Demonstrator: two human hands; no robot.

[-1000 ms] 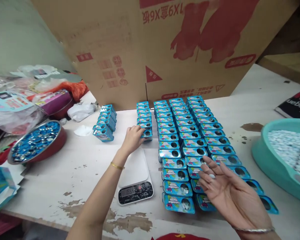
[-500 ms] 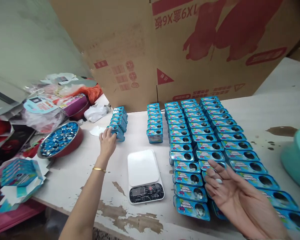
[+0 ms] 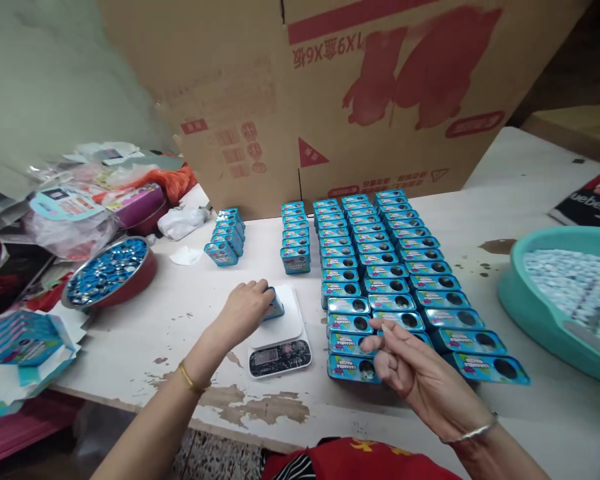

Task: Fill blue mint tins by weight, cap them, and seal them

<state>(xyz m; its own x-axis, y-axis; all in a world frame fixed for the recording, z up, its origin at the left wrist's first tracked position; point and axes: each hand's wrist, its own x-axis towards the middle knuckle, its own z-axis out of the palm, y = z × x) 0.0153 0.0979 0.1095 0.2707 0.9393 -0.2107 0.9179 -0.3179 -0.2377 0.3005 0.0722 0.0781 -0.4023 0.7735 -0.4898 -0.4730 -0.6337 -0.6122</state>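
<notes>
Our left hand (image 3: 250,305) pinches a small blue tin (image 3: 276,307) over the white platform of the digital kitchen scale (image 3: 280,358); we cannot tell whether the tin touches it. Our right hand (image 3: 397,360), its fingers curled close together, hovers over the near end of 3 long rows of blue caramel tins (image 3: 349,305); we cannot tell whether it grips anything. Beyond the scale, 2 shorter rows stand on our table (image 3: 130,353), before the big cardboard box (image 3: 240,80).
</notes>
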